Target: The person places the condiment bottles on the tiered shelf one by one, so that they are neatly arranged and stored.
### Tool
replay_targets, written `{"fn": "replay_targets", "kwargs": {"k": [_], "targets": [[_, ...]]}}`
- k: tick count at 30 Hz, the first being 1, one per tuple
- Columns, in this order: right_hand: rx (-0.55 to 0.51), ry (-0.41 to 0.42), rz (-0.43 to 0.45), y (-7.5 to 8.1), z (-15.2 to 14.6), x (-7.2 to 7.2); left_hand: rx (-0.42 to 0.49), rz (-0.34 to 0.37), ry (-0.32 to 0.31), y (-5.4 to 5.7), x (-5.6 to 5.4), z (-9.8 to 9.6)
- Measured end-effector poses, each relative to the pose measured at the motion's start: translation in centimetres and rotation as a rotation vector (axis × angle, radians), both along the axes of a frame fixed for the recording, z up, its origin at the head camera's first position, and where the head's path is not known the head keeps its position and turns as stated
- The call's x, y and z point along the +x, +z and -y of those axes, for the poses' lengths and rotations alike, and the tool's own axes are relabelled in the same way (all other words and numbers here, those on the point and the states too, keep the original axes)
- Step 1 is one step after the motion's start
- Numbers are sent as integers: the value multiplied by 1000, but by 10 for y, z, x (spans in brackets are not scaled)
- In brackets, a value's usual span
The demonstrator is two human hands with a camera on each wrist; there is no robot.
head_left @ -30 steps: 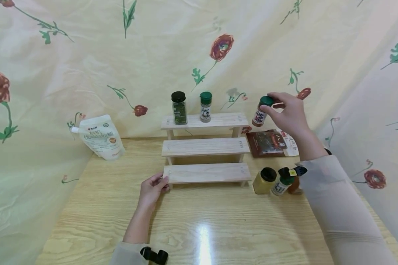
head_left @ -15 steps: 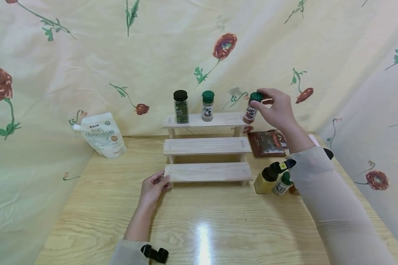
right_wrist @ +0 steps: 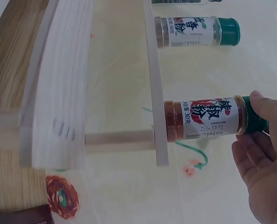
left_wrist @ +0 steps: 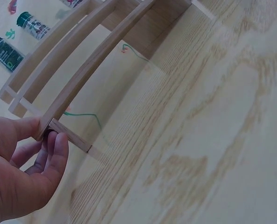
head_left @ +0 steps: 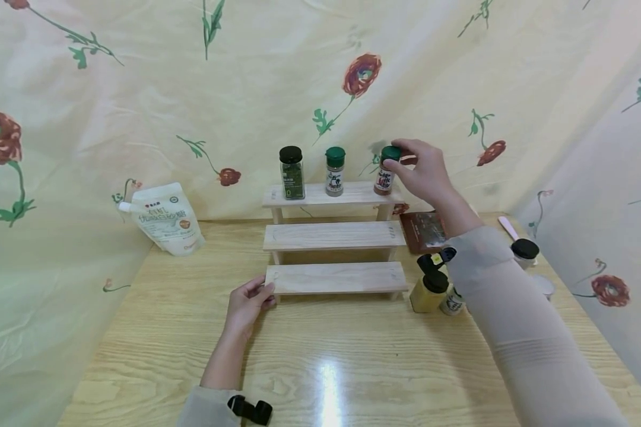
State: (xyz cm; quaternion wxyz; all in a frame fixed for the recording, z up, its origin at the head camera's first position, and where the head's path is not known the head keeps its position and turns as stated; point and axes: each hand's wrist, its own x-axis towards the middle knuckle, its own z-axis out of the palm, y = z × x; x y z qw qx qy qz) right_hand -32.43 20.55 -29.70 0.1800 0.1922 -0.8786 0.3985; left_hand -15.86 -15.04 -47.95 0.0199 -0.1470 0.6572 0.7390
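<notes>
red-brown powder shows through the clear wall of the chilli jar (head_left: 383, 185), which sits near the right end of the top board (head_left: 358, 193), between one and two o'clock if the wooden rack (head_left: 333, 236) is the dial's centre in the head view. the right hand (head_left: 421, 172) grasps it by its green cap (head_left: 391, 153), thumb on the near side. the left hand (head_left: 247, 303), at eight o'clock, pinches the left end of the bottom board (head_left: 333, 280), thumb above and fingers beneath.

the step in hand looks to be settling the jar. the base seems to meet the wood, though whether its whole rim bears weight i cannot tell. the top leans slightly towards one o'clock, so the cap wants easing towards eleven until the jar stands plumb. the five-spice jar (head_left: 334, 179) at twelve and the herb jar (head_left: 292, 179) at eleven set the line to match. let the fingers part evenly (a tug on that cap could tip it), then draw back towards three o'clock. a firm left pinch should steady the rack meanwhile.
</notes>
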Motion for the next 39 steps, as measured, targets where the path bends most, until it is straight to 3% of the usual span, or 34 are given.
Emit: {"fn": "replay_targets", "kwargs": {"k": [6, 19, 39], "targets": [[5, 25, 1, 3, 11, -5, 1, -2, -7, -2, 1, 0], [7, 19, 105, 2, 16, -4, 9, -11, 2, -4, 0, -2], [-47, 12, 78, -23, -8, 17, 5, -3, 3, -1, 0, 0]]}}
